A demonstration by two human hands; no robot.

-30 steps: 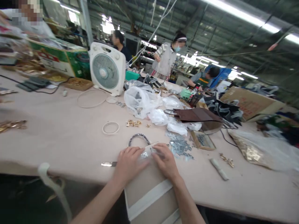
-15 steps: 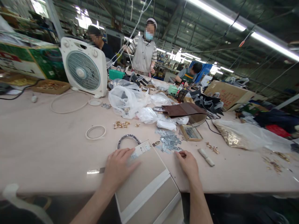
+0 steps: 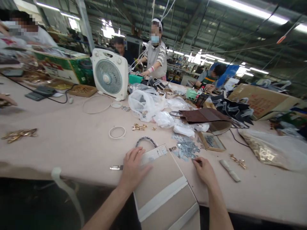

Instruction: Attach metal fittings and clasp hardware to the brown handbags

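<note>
A beige handbag (image 3: 165, 185) with white bands lies flat over the near table edge, its dark handle (image 3: 145, 140) arching onto the table. My left hand (image 3: 133, 167) rests on the bag's top left corner with fingers spread flat. My right hand (image 3: 203, 169) sits just right of the bag, fingertips pinched at the near edge of a pile of small grey metal pieces (image 3: 187, 148). What the pinch holds is too small to see. A metal strap end (image 3: 116, 167) sticks out left of my left hand.
On the pinkish table (image 3: 59, 143): a white ring (image 3: 117, 132), gold fittings (image 3: 139, 126), plastic bags (image 3: 146, 103), a small tray (image 3: 211, 141), a white roll (image 3: 229, 170), a bag of gold parts (image 3: 266, 151), a fan (image 3: 109, 73). Other people work beyond.
My right hand left the bag's top and moved right to the pile of grey metal pieces. My left hand stayed on the bag. The view swung about.
</note>
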